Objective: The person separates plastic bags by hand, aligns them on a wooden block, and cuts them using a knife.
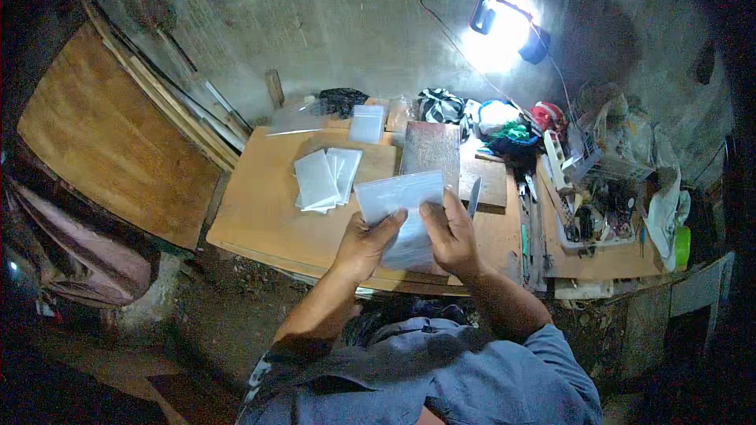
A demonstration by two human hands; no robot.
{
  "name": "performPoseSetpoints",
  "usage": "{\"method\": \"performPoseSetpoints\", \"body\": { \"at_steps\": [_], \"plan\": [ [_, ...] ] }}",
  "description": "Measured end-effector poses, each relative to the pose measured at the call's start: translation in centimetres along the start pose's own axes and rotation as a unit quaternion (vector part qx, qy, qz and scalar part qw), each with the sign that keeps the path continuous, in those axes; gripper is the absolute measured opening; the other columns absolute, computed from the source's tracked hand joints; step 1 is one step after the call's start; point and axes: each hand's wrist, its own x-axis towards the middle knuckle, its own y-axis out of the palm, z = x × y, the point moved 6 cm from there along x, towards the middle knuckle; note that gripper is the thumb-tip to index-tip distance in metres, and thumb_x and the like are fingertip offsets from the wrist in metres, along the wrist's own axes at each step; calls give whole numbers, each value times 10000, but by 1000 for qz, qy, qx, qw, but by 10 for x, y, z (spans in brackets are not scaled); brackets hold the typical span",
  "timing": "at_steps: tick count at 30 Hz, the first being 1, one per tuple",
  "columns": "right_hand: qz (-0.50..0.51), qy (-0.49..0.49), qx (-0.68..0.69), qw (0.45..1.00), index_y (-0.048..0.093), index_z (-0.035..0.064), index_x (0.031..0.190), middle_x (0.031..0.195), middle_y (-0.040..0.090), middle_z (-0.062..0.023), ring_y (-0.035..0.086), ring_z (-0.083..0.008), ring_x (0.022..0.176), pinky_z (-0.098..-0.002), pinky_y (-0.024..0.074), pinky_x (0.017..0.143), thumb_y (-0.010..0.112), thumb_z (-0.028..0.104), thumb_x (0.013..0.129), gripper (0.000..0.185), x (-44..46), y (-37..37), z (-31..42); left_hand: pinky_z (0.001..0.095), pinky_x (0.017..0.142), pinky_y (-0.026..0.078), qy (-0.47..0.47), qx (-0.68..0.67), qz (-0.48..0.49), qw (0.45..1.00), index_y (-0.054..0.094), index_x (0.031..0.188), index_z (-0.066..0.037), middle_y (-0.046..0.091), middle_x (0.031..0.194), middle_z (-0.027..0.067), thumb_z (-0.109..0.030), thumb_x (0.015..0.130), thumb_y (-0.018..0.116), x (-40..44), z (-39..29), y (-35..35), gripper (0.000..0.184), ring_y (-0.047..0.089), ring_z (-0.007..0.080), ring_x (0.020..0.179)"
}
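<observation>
A clear plastic bag (pixel 402 193) with a closure strip along its top is held up between both hands over the table's front part. My left hand (pixel 373 242) grips its left side, thumb on the front face. On its right side my right hand (pixel 453 234) is closed, the thumb also pressing the face. Several similar flat plastic bags (pixel 317 177) lie in a loose, overlapping pile on the table to the left. Farther back lies another bluish stack of bags (pixel 367 123). A knife (pixel 474 195) rests just beyond my right hand.
Behind the held bag is a dark board (pixel 430 148) on the wooden table (pixel 252 189). At the right stands a white tray (pixel 610 242) of tools, near a power strip (pixel 557 160). A bright lamp (pixel 504 31) lights the wall. Cloths and bundles line the table's back.
</observation>
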Motion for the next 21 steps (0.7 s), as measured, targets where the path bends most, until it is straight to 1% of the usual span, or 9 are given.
{"method": "performPoseSetpoints", "body": {
  "at_steps": [2,4,5,8,10,14,16,19,21],
  "plan": [
    [-20,-6,13,1000,461,-26,1095,832,578,-101,545,-160,751,-309,442,675,543,81,911,228,-1,-5,1,229,616,420,-15,1,23,1000,589,1002,-66,612,855,-11,-200,825,694,-3,-1,2,246,532,78,725],
    [11,46,37,998,478,-22,1074,824,579,-88,541,-141,744,-295,439,674,537,91,919,200,6,-5,5,237,604,414,-10,33,11,999,589,1004,-62,601,841,-15,-216,818,703,-7,-5,5,267,520,79,711],
    [11,47,37,998,478,-22,1074,824,579,-88,541,-141,744,-295,439,674,537,91,919,200,5,-5,6,237,604,414,-11,32,10,999,589,1004,-62,601,841,-15,-216,818,703,-7,-2,5,267,520,79,711],
    [6,62,40,997,496,-15,1041,817,581,-64,533,-117,744,-277,433,671,532,98,926,166,6,-3,8,251,646,427,36,33,23,999,627,1009,-40,618,856,-18,-231,871,652,-9,-3,6,236,520,67,758],
    [-3,86,126,988,501,-5,1024,810,576,-39,522,-92,743,-273,430,661,533,100,927,147,6,-2,9,249,653,426,9,87,23,996,624,1012,-40,621,860,-15,-229,872,649,-14,-7,5,236,521,68,763],
    [15,75,105,992,504,3,1001,802,561,-16,503,-74,732,-258,420,648,545,109,925,136,7,-3,12,249,672,435,11,65,27,997,614,1026,-29,625,872,-2,-220,871,649,-16,-5,5,248,530,76,781],
    [6,97,120,988,501,6,979,786,543,-5,488,-71,719,-241,407,641,553,122,925,139,6,-3,12,247,589,395,0,83,17,996,558,1055,-70,571,835,-21,-214,823,699,-16,-1,1,308,483,82,685],
    [-3,94,131,987,500,4,952,768,530,8,471,-61,712,-221,392,634,557,126,924,138,5,-5,14,241,599,393,44,48,33,997,559,1059,-69,570,843,-25,-211,824,696,-17,-5,6,307,483,82,699],
    [-7,105,165,981,508,0,936,760,525,14,466,-56,706,-219,389,629,557,120,921,131,8,-9,21,242,621,397,32,52,39,997,558,1066,-66,572,856,-25,-208,824,695,-18,-6,3,313,488,85,722]
  ]
}}
